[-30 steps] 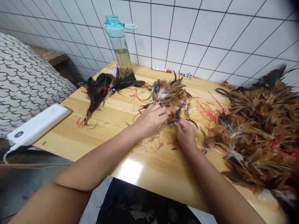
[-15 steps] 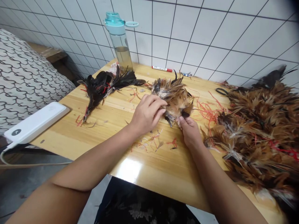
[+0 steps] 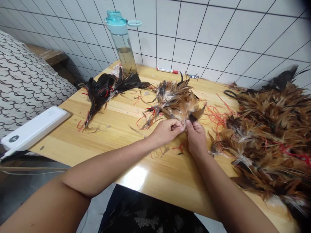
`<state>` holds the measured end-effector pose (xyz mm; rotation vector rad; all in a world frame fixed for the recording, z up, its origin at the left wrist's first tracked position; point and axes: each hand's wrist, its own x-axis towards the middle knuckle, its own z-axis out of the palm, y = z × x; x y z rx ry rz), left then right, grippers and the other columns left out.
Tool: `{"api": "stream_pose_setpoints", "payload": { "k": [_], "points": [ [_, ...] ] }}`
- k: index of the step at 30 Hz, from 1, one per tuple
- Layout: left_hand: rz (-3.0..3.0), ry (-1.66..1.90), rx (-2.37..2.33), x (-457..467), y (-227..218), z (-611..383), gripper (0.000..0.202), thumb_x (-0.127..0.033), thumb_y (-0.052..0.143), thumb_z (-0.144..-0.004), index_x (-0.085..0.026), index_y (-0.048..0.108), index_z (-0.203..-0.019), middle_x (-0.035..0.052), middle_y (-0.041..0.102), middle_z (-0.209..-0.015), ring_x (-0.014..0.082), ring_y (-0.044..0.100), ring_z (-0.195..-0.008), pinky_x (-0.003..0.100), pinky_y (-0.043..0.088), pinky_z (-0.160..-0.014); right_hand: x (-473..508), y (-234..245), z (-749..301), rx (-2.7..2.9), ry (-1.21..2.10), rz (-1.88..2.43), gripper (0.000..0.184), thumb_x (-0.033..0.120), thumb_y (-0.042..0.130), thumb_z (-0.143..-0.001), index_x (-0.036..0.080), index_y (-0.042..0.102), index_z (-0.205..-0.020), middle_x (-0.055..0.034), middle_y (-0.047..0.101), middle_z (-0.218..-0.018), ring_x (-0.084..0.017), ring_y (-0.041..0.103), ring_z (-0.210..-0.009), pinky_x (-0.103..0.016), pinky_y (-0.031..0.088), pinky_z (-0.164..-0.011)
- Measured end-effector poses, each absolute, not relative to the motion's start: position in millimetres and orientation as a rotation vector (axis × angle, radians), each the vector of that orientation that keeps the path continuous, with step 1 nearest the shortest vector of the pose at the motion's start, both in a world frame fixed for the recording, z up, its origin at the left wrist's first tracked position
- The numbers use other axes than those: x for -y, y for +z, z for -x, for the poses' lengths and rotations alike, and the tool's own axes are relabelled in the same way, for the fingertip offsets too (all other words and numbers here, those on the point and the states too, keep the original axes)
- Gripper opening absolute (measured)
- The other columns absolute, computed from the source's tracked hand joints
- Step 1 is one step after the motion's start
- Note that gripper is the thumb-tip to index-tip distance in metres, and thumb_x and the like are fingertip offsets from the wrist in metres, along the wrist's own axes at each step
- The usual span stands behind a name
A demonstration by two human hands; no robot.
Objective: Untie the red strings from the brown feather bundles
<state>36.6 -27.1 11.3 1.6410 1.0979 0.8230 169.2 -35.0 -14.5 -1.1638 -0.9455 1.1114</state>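
Brown feathers (image 3: pixel 173 98) lie in a loose heap on the wooden table, right beyond my hands. My right hand (image 3: pixel 196 136) is closed, thumb over fingers, on a small bunch of feathers (image 3: pixel 197 114) with brown and dark tips. My left hand (image 3: pixel 167 131) meets it at the pale quill end, its thumb and fingertips pinched together there. The fingers hide most of the quills, so what exactly the left fingertips grip is too small to make out. Bits of red string (image 3: pixel 179 148) lie just below the hands.
Black feathers (image 3: pixel 99 90) tied with red string lie to the left, in front of a water bottle (image 3: pixel 125 48). A large pile of brown feathers (image 3: pixel 272 129) covers the right side. Red strings (image 3: pixel 216 113), a red marker (image 3: pixel 167 70) and a white power bank (image 3: pixel 36 126) are also on the table.
My left hand has moved right and down from the feather heap to my right fingertips, closing into a pinch. My right hand has stayed nearly in place, holding the bunch.
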Motion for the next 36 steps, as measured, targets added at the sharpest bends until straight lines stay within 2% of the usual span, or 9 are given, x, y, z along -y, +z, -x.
{"api": "stream_pose_setpoints", "payload": {
  "k": [6, 9, 12, 19, 29, 32, 36],
  "points": [
    [-1.629, 0.938, -1.124, 26, 12, -33, 0.014, -0.029, 0.058, -0.081, -0.015, 0.060, -0.082, -0.0003, 0.060, -0.075, 0.0088, 0.050, -0.065, 0.021, 0.040, -0.062, 34, -19, -171, 1.001, 1.043, 1.202, 0.024, 0.042, 0.064, -0.077, 0.019, 0.060, -0.071, 0.0034, 0.057, -0.066, -0.010, 0.046, -0.061, -0.023, 0.041, -0.061],
    [-1.591, 1.027, -1.127, 25, 13, -33, 0.019, -0.031, 0.062, -0.079, -0.016, 0.058, -0.089, 0.0009, 0.061, -0.080, 0.0098, 0.054, -0.070, 0.022, 0.044, -0.065, 32, -28, -173, 1.065, 1.034, 1.202, 0.024, 0.043, 0.063, -0.079, 0.019, 0.061, -0.074, 0.0022, 0.059, -0.071, -0.011, 0.048, -0.065, -0.024, 0.042, -0.064],
    [-1.538, 1.033, -1.084, 22, 12, -32, 0.018, -0.032, 0.061, -0.079, -0.016, 0.056, -0.085, -0.0009, 0.058, -0.075, 0.0092, 0.053, -0.068, 0.021, 0.044, -0.064, 31, -30, -174, 1.147, 1.010, 1.217, 0.025, 0.042, 0.062, -0.080, 0.019, 0.062, -0.072, 0.0019, 0.058, -0.069, -0.011, 0.047, -0.065, -0.024, 0.040, -0.063],
    [-1.450, 1.047, -1.031, 18, 15, -28, 0.009, -0.024, 0.056, -0.082, -0.016, 0.053, -0.079, -0.0031, 0.057, -0.069, 0.0076, 0.051, -0.065, 0.020, 0.041, -0.065, 34, -16, -173, 1.289, 0.940, 1.277, 0.034, 0.040, 0.064, -0.077, 0.020, 0.052, -0.053, 0.0034, 0.044, -0.051, -0.011, 0.042, -0.056, -0.024, 0.034, -0.054],
    [-1.393, 1.102, -0.934, 20, 19, -28, 0.009, -0.023, 0.055, -0.084, -0.016, 0.052, -0.080, -0.0038, 0.055, -0.066, 0.0073, 0.052, -0.063, 0.021, 0.042, -0.066, 32, -17, -173, 1.365, 1.036, 1.225, 0.030, 0.043, 0.063, -0.076, 0.021, 0.058, -0.056, 0.0034, 0.039, -0.049, -0.014, 0.045, -0.060, -0.024, 0.035, -0.055],
    [-1.321, 1.078, -0.863, 20, 18, -28, 0.012, -0.025, 0.058, -0.084, -0.016, 0.051, -0.081, -0.0036, 0.056, -0.067, 0.0075, 0.053, -0.065, 0.021, 0.042, -0.068, 32, -16, -174, 1.413, 1.028, 1.233, 0.030, 0.043, 0.059, -0.079, 0.021, 0.059, -0.059, 0.0030, 0.042, -0.052, -0.013, 0.046, -0.061, -0.025, 0.036, -0.058],
    [-1.215, 1.013, -0.770, 17, 12, -27, 0.025, -0.037, 0.064, -0.081, -0.014, 0.054, -0.082, -0.0018, 0.059, -0.066, 0.0073, 0.052, -0.061, 0.021, 0.038, -0.061, 32, -15, -177, 1.469, 1.053, 1.230, 0.029, 0.042, 0.054, -0.081, 0.020, 0.059, -0.064, 0.0025, 0.046, -0.057, -0.013, 0.046, -0.062, -0.026, 0.037, -0.061]
  ]
}}
